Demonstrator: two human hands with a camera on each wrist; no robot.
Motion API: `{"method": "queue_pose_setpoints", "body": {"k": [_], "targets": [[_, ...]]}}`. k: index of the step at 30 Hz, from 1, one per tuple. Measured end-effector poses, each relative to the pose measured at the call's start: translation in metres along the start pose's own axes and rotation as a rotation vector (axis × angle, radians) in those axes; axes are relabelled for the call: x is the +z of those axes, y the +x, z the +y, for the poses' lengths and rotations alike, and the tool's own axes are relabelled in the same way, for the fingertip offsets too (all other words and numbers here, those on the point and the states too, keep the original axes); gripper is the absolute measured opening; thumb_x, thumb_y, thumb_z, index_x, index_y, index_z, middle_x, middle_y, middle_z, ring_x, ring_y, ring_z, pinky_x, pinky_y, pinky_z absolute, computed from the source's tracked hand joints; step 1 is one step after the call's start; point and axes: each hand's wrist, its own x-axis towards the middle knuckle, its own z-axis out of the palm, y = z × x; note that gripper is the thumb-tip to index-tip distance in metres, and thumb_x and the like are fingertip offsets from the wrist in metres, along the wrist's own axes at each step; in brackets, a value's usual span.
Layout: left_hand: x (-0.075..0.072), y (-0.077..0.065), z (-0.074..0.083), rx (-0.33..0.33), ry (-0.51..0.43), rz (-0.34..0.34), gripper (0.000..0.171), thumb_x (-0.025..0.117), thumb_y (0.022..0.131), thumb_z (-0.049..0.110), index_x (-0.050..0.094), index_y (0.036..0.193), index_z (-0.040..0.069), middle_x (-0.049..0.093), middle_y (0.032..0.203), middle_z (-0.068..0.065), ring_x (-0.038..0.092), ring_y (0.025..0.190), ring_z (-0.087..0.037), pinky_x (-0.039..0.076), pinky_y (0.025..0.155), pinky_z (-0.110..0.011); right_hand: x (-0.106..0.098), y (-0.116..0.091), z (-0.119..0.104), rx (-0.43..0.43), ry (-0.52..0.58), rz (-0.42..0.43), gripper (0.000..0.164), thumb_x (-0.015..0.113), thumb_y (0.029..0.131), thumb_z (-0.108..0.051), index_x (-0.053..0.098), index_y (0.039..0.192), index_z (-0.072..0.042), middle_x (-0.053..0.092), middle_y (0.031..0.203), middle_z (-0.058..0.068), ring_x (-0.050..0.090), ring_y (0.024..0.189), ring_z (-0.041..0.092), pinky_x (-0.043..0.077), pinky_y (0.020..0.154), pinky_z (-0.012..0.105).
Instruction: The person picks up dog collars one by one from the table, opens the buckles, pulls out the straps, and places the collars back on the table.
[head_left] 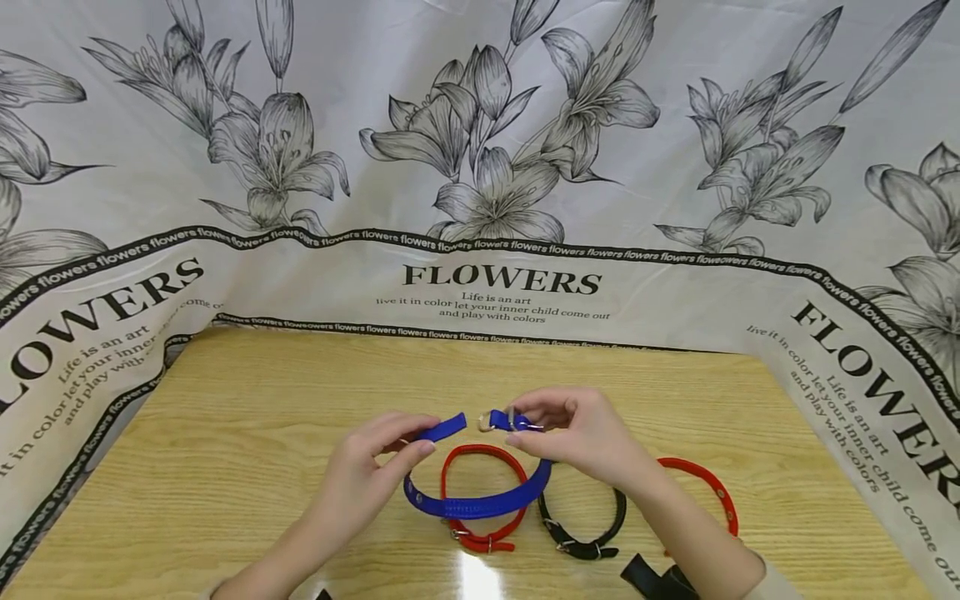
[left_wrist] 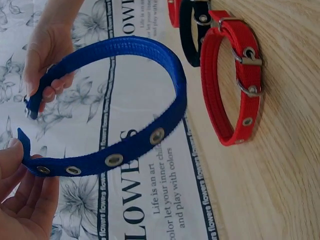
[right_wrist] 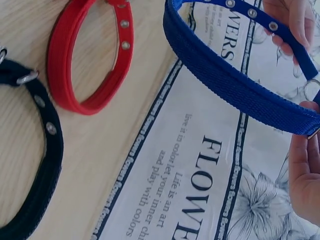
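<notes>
White cloth point(head_left: 675, 300) printed with grey flowers and black-edged lettering rises beyond the far edge of the pale wood-grain tabletop point(head_left: 300, 375) and runs along its left and right edges; a white glare point(head_left: 480, 577) shines toward the near edge.

A blue fabric collar point(head_left: 487, 506) with metal-rimmed holes point(left_wrist: 114, 160) toward one end point(head_left: 452, 427) and a metal buckle point(head_left: 512, 418) and ring point(head_left: 482, 422) at the other is held above the bench point(head_left: 337, 375) in an unfastened loop, ends near but apart.

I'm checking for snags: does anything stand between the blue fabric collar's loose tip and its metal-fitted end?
Nothing visible does: in the head view, a gap separates the loose blue tip at the left hand from the metal-fitted end at the right hand.
</notes>
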Motion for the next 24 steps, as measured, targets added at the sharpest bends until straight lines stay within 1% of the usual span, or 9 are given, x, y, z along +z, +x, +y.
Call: {"method": "queue_pose_setpoints", "body": {"k": [2, 3, 7, 9, 13, 17, 19, 21, 24], "targets": [[-0.002, 0.001, -0.003, 0.031, 0.012, 0.026, 0.021, 0.067, 0.082, -0.002, 0.069, 0.102, 0.005, 0.068, 0.093, -0.001, 0.063, 0.080, -0.009, 0.055, 0.067, -0.026, -0.005, -0.001, 0.000, 0.030, 0.001, 0.021, 0.032, 0.077, 0.076, -0.021, 0.069, 0.102, -0.004, 0.068, 0.087, 0.005, 0.064, 0.078, 0.021, 0.054, 0.066, 0.029], [-0.003, 0.001, -0.004, 0.031, 0.010, 0.035, 0.021, 0.067, 0.082, -0.003, 0.068, 0.102, 0.004, 0.068, 0.093, -0.002, 0.063, 0.080, -0.009, 0.055, 0.067, -0.026, -0.007, -0.001, 0.000, 0.043, 0.004, 0.027, 0.032, 0.077, 0.076, -0.021, 0.069, 0.102, -0.004, 0.068, 0.087, 0.005, 0.064, 0.079, 0.022, 0.054, 0.067, 0.029], [-0.008, 0.003, -0.006, -0.011, 0.002, 0.048, 0.022, 0.066, 0.083, -0.002, 0.066, 0.105, 0.004, 0.068, 0.094, -0.002, 0.063, 0.082, -0.010, 0.055, 0.068, -0.025, -0.016, -0.001, 0.002, 0.055, 0.026, 0.034, 0.031, 0.076, 0.078, -0.018, 0.067, 0.102, -0.001, 0.066, 0.087, 0.007, 0.063, 0.080, 0.023, 0.054, 0.069, 0.029], [-0.010, 0.005, -0.008, -0.019, 0.015, 0.052, 0.023, 0.066, 0.084, -0.001, 0.065, 0.107, 0.003, 0.068, 0.094, -0.002, 0.063, 0.082, -0.010, 0.055, 0.069, -0.025, -0.020, -0.001, 0.004, 0.048, 0.037, 0.034, 0.031, 0.075, 0.079, -0.017, 0.066, 0.103, 0.001, 0.065, 0.086, 0.008, 0.063, 0.079, 0.022, 0.054, 0.069, 0.028], [-0.015, 0.008, -0.011, 0.019, 0.053, 0.078, 0.026, 0.066, 0.084, -0.002, 0.064, 0.110, 0.002, 0.068, 0.096, -0.003, 0.064, 0.082, -0.010, 0.055, 0.070, -0.024, -0.028, 0.000, 0.010, 0.050, 0.053, 0.051, 0.034, 0.074, 0.079, -0.015, 0.065, 0.108, 0.000, 0.066, 0.090, 0.010, 0.064, 0.081, 0.021, 0.054, 0.071, 0.028], [-0.022, 0.011, -0.014, 0.061, 0.083, 0.122, 0.029, 0.064, 0.084, -0.004, 0.063, 0.113, 0.000, 0.068, 0.096, -0.005, 0.064, 0.082, -0.014, 0.054, 0.071, -0.020, -0.038, 0.001, 0.017, 0.055, 0.041, 0.086, 0.037, 0.074, 0.080, -0.014, 0.063, 0.114, -0.002, 0.067, 0.097, 0.013, 0.065, 0.085, 0.019, 0.054, 0.074, 0.028], [-0.026, 0.012, -0.017, 0.081, 0.098, 0.143, 0.031, 0.063, 0.084, -0.006, 0.062, 0.115, -0.001, 0.068, 0.097, -0.008, 0.065, 0.083, -0.017, 0.053, 0.072, -0.018, -0.043, 0.001, 0.021, 0.028, 0.002, 0.104, 0.036, 0.072, 0.082, -0.013, 0.063, 0.114, -0.002, 0.067, 0.098, 0.012, 0.065, 0.085, 0.017, 0.054, 0.075, 0.027], [-0.029, 0.014, -0.020, 0.103, 0.123, 0.157, 0.034, 0.062, 0.084, -0.009, 0.059, 0.117, -0.003, 0.068, 0.097, -0.011, 0.065, 0.084, -0.020, 0.052, 0.074, -0.017, -0.047, 0.002, 0.025, -0.018, -0.051, 0.124, 0.032, 0.069, 0.084, -0.010, 0.063, 0.115, -0.002, 0.067, 0.098, 0.012, 0.064, 0.085, 0.016, 0.054, 0.074, 0.026], [-0.035, 0.018, -0.026, 0.110, 0.194, 0.163, 0.041, 0.061, 0.083, -0.012, 0.054, 0.122, -0.004, 0.068, 0.098, -0.014, 0.066, 0.084, -0.022, 0.051, 0.074, -0.015, -0.051, 0.003, 0.029, -0.112, -0.182, 0.184, 0.027, 0.065, 0.086, -0.005, 0.063, 0.113, -0.002, 0.067, 0.095, 0.008, 0.064, 0.084, 0.013, 0.053, 0.072, 0.024]]}}
